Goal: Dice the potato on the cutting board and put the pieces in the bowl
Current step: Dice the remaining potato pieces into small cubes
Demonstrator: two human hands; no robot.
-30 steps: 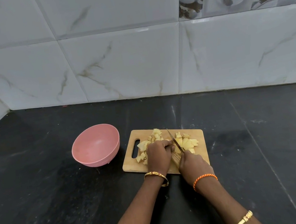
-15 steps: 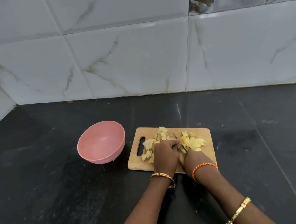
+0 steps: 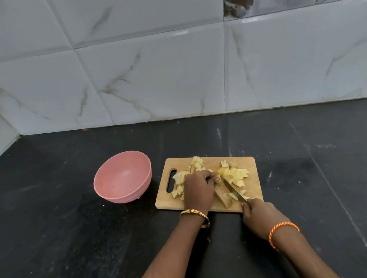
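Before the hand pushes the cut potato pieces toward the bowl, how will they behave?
The potato pieces look small, flat-sided and loose, so they should probably slide, not roll. Being scattered, some may slip off the cutting board.

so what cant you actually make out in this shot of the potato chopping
Head view only:
- Knife handle: wrapped inside the right hand, only the blade shows.
- Potato pieces under the left hand: covered by it, so how much is left uncut is unclear.
- Left fingertips: curled under, their grip on the slices is hidden.
- Bowl far outer side: hidden by its own wall.
- Right forearm: cut off by the bottom edge.
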